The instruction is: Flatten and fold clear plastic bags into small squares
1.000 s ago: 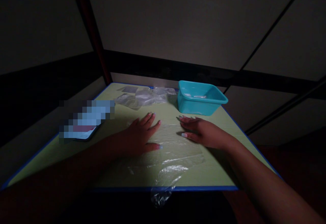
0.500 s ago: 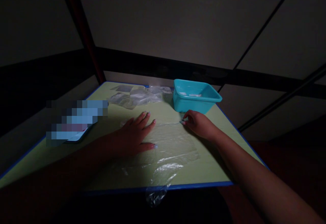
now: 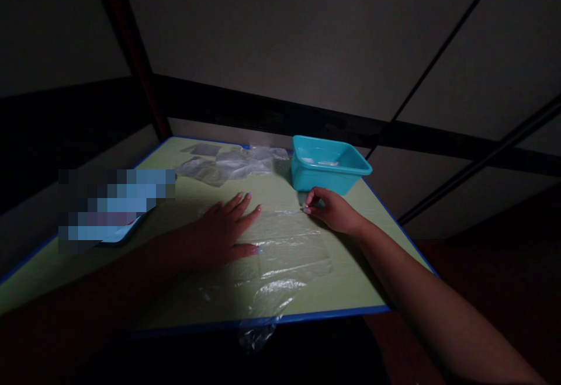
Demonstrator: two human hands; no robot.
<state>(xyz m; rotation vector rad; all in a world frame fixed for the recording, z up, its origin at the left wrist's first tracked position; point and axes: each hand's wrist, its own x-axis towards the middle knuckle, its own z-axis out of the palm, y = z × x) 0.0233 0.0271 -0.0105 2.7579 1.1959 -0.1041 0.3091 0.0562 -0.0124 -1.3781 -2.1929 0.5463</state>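
Note:
A clear plastic bag (image 3: pixel 289 256) lies spread over the near middle of the table, one crumpled end hanging past the front edge. My left hand (image 3: pixel 223 230) rests on its left part, palm down with the fingers spread. At the bag's far right corner, my right hand (image 3: pixel 331 210) is closed, thumb and forefinger pinching the film. Right behind that hand stands a turquoise plastic basin (image 3: pixel 326 177), with some pale pieces visible inside it.
More clear plastic bags (image 3: pixel 228 163) lie in a loose pile at the table's far side. On the left is a phone-like flat object (image 3: pixel 118 234), mostly blurred out. The pale table (image 3: pixel 359 280) has a blue edge, and a panelled wall stands behind it.
The whole view has shifted slightly, so everything sits a little further left. Both hands keep nearly the same places on the bag, and the film by the right hand looks a bit tauter.

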